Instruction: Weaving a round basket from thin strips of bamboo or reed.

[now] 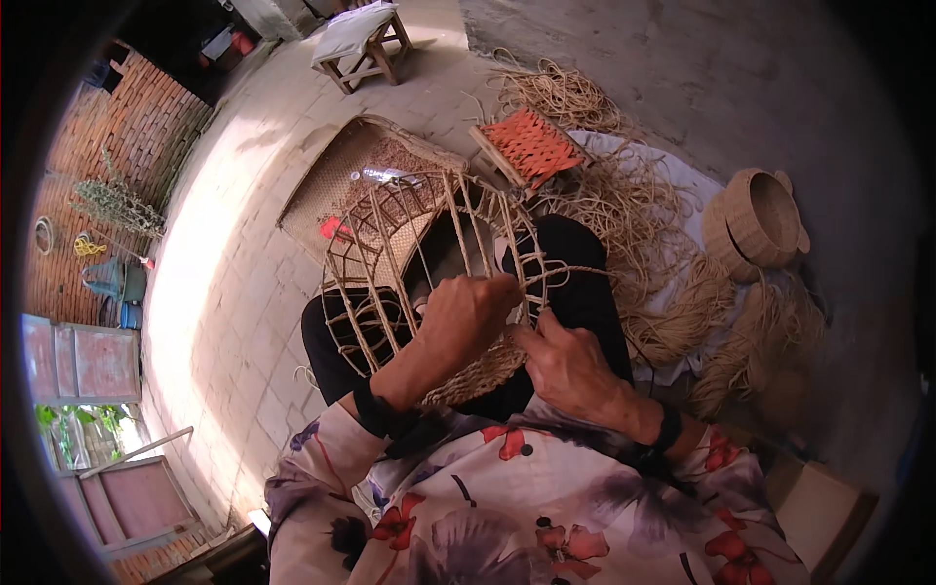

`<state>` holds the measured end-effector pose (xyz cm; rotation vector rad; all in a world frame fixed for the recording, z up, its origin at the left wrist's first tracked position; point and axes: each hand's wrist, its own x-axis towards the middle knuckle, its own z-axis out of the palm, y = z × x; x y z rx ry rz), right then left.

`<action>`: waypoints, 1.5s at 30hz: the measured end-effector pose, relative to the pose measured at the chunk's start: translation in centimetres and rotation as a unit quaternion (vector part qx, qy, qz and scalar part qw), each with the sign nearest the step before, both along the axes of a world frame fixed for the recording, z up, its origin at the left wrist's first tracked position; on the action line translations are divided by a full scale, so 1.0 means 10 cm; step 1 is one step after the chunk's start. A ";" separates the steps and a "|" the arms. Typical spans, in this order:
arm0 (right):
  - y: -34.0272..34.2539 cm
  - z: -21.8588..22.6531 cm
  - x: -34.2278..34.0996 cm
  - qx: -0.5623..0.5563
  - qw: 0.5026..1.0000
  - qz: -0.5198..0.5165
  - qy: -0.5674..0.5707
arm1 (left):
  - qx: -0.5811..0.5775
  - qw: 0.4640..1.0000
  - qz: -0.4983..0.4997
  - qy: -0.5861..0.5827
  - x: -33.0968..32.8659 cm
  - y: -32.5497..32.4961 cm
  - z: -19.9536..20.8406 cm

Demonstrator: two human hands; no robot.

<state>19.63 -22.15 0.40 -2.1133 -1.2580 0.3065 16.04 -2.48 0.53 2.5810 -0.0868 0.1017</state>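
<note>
A half-woven basket (pixel 483 375) rests across my lap, its wire ribs wrapped in straw cord standing open toward the far side. The dense weave lies close to my body. My left hand (pixel 466 317) is closed in a fist over the ribs; its fingertips are turned away, so what they grip is hidden. Just right of it and lower, my right hand (pixel 575 370) pinches the basket's right edge between thumb and fingers. A loose straw cord (pixel 580 269) runs out past the ribs above my right hand.
Piles of straw cord (pixel 624 210) lie on a white sheet (pixel 687 180) to the right, with a finished lidded basket (pixel 765 219). Beyond my knees are a woven mat (pixel 322 185), a clear plastic bottle (pixel 383 176) and a low orange-strapped stool (pixel 526 146). Farther off stands a cushioned stool (pixel 356 39).
</note>
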 end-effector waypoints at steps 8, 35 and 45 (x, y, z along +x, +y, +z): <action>-0.01 -0.06 -0.02 0.046 0.998 -0.033 0.035 | -0.263 0.947 0.096 0.158 -0.18 -0.02 0.30; -0.01 0.00 0.22 0.169 0.982 0.029 0.080 | -0.375 0.909 0.125 0.133 -0.92 0.21 0.18; 0.22 0.01 -0.16 0.106 0.984 0.127 -0.066 | -0.492 0.850 0.170 0.082 -1.26 0.46 0.25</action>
